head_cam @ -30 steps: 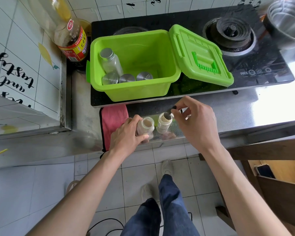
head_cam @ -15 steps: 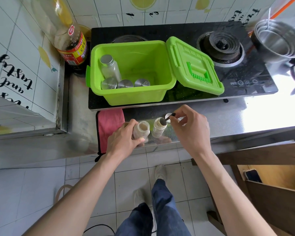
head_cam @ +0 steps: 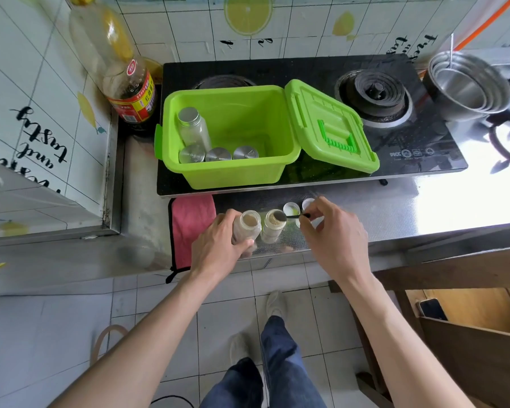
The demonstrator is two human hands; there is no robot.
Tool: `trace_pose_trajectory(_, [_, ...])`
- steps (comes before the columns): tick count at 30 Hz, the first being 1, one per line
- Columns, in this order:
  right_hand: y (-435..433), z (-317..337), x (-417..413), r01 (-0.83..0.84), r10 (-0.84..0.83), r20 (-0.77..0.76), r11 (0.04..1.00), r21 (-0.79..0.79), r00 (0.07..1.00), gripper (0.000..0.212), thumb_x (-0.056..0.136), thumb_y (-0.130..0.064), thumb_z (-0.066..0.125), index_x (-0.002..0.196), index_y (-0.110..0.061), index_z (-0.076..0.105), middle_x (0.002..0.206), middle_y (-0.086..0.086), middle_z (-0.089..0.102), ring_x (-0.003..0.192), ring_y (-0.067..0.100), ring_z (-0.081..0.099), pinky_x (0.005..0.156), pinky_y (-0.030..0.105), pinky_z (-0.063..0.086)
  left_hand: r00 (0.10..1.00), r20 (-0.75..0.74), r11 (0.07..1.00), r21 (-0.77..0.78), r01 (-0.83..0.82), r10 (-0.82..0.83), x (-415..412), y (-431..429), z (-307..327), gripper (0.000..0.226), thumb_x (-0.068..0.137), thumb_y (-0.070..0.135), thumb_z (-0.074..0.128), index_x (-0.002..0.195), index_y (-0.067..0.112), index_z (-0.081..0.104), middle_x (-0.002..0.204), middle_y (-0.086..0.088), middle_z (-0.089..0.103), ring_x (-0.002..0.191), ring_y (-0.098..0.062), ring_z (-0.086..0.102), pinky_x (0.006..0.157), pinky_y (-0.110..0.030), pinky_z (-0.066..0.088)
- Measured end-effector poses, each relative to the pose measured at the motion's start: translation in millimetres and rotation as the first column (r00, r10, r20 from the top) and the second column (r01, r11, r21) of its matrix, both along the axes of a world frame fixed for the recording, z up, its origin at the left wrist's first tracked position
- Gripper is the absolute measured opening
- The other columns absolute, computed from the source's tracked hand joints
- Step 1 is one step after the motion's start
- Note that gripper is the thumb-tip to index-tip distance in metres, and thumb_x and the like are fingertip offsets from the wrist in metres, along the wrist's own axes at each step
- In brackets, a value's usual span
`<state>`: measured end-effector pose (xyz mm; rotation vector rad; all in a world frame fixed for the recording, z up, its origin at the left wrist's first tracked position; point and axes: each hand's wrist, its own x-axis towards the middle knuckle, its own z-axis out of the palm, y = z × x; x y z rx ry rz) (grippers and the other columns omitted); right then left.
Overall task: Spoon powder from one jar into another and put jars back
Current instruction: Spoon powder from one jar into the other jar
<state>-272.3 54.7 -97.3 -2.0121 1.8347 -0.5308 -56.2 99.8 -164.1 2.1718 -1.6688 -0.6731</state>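
Two small open jars of pale powder stand side by side on the steel counter's front edge. My left hand (head_cam: 218,245) grips the left jar (head_cam: 248,226). My right hand (head_cam: 333,234) pinches the dark handle of a small spoon (head_cam: 289,216), whose bowl rests over the mouth of the right jar (head_cam: 273,228). Two white lids (head_cam: 290,207) lie on the counter just behind the jars, partly hidden by my right fingers. The open green box (head_cam: 248,172) on the stove holds a taller clear jar (head_cam: 193,128) and three silver-capped jars (head_cam: 218,154).
A pink cloth (head_cam: 190,225) lies left of the jars. A large oil bottle (head_cam: 130,92) stands behind the box at the left. The box lid (head_cam: 327,128) hangs open to the right, near a burner (head_cam: 374,95). Stacked steel bowls (head_cam: 465,83) sit at the far right.
My right hand has drawn slightly right and the spoon bowl now sits at the right jar's mouth. The camera view shifted, showing more of the wall. My left hand stayed on the left jar.
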Motion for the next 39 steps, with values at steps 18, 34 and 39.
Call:
trace_pose_trajectory(18, [22,-10,-18,0.133,-0.154,0.078,0.965,0.225,0.985,0.005,0.087,-0.030,0.070,0.083,-0.030,0.072,0.076,-0.009,0.062,0.074,0.012,0.059,0.059,0.027,0.039,0.999,-0.035,0.999,-0.026,-0.029,0.028,-6,10,11,0.047,0.089,0.050,0.075,0.123,0.032,0.048,0.121,0.012,0.061,0.096,-0.015,0.064,0.067,-0.032,0.050])
trace_pose_trajectory(34, [25,-59,76,0.052,-0.780,0.476,0.540,0.840,0.408,0.009,0.090,-0.004,0.073,0.098,-0.008,0.075,0.081,0.005,0.072,0.048,0.004,0.051,0.036,0.012,0.030,0.985,-0.053,0.985,0.061,-0.160,0.163,8,19,21,0.045,0.086,0.047,0.078,0.112,0.026,0.047,0.109,0.014,0.059,0.085,-0.017,0.056,0.064,-0.032,0.038])
trace_pose_trajectory(39, [26,-87,88,0.045,-0.870,0.405,0.434,0.900,0.282,0.009,0.090,-0.003,0.071,0.093,-0.012,0.074,0.070,0.002,0.067,0.050,0.007,0.046,0.042,0.017,0.031,0.970,-0.108,0.973,0.094,-0.209,0.219,7,23,21,0.043,0.086,0.046,0.078,0.108,0.027,0.046,0.100,0.016,0.056,0.084,-0.012,0.054,0.060,-0.024,0.033])
